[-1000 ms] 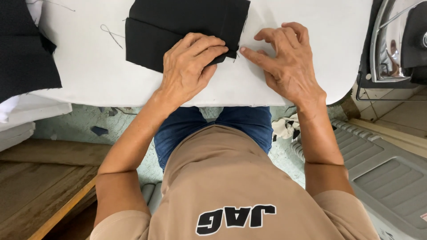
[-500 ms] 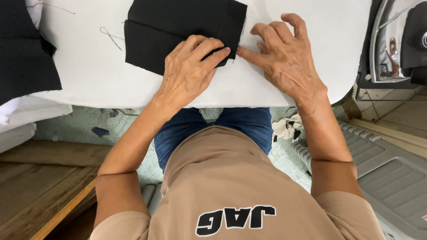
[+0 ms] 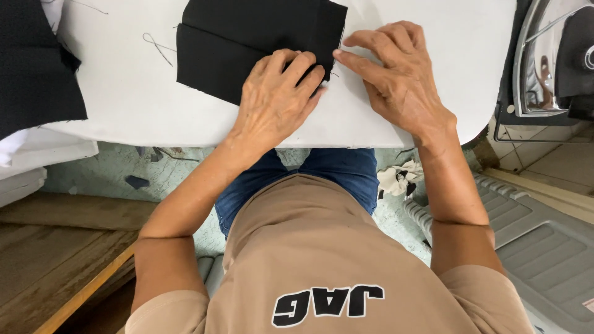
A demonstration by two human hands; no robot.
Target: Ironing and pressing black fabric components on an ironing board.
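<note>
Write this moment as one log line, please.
left hand: flat on black fabric piece | right hand: fingertips at its edge | surface: white padded board | iron: parked aside

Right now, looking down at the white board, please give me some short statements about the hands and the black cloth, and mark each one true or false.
1. The left hand lies flat on the folded black fabric piece. True.
2. The right hand holds the steam iron. False: the iron stands apart at the right edge; the right hand's fingertips are at the fabric's right edge.
3. The fabric lies on a white padded ironing board. True.
4. A loose thread lies right of the fabric. False: it lies to its left.
5. The person wears blue jeans. True.
</note>
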